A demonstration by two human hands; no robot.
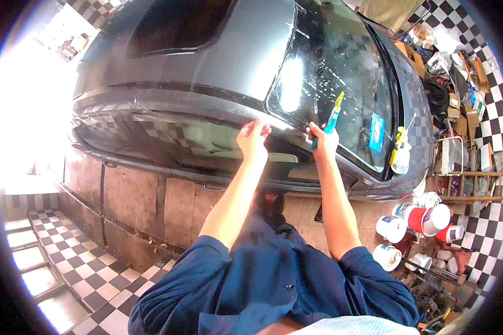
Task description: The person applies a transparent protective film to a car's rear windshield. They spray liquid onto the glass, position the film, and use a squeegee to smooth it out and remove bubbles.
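Observation:
A dark grey car stands in front of me, its windshield [313,67] wet with drops and streaks. My right hand [324,138] is closed round the teal handle of a squeegee [334,116], seen nearly edge-on. Its yellow blade end points up over the glass. Over the roof edge, by the windshield's near corner, my left hand [254,137] has its fingers pinched together; what is between them, if anything, is too small to make out. A blue rectangular card [376,132] lies on the glass. Beyond it, a spray bottle [400,153] with a yellow head rests at the windshield's base.
White and red buckets [391,228] stand on the floor at right. Behind them are a wooden ladder-like frame [475,174], cardboard boxes [468,117] and heaped clutter along a checkered wall. The car's side window [201,137] is below my left hand. Bright light comes from the left.

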